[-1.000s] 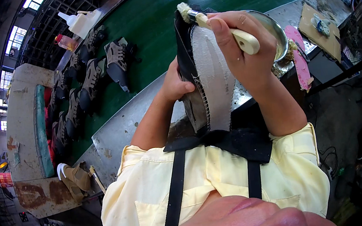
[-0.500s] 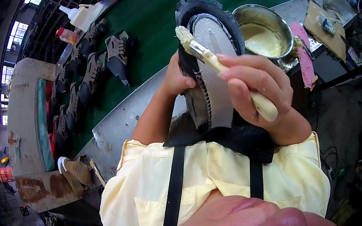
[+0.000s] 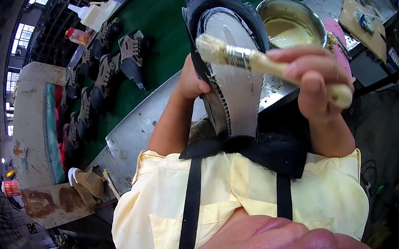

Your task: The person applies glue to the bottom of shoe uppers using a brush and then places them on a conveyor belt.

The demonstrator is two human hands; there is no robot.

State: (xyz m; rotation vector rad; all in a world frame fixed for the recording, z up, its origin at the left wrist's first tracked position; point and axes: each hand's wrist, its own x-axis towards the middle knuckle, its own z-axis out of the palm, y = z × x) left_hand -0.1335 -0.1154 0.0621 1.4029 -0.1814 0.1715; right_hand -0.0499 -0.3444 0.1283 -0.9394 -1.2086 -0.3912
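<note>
In front of your chest, you are holding a black shoe sole (image 3: pixel 229 66) upright, its pale grey inner face turned toward you and its heel end resting down near your apron. Your left hand (image 3: pixel 193 79) is gripping the sole's left edge, fingers wrapped behind it, so the grip is pressed onto the sole. Your right hand (image 3: pixel 314 78) is pinching the wooden handle of a glue brush (image 3: pixel 246 59), with the bristles lying across the upper part of the grey face. Keep the sole braced against your body so it is not wobbling, and be drawing the bristles in long passes from toe toward heel, staying inside the black raised rim. The metal glue bowl (image 3: pixel 291 23) is sitting on the tabletop (image 3: pixel 158 114) just behind the sole, near enough for reloading. The bristles seem lightly loaded, though the view is too distorted to be sure. Finished shoes (image 3: pixel 103 71) are lying on the green belt (image 3: pixel 166 19) well apart at your left.
</note>
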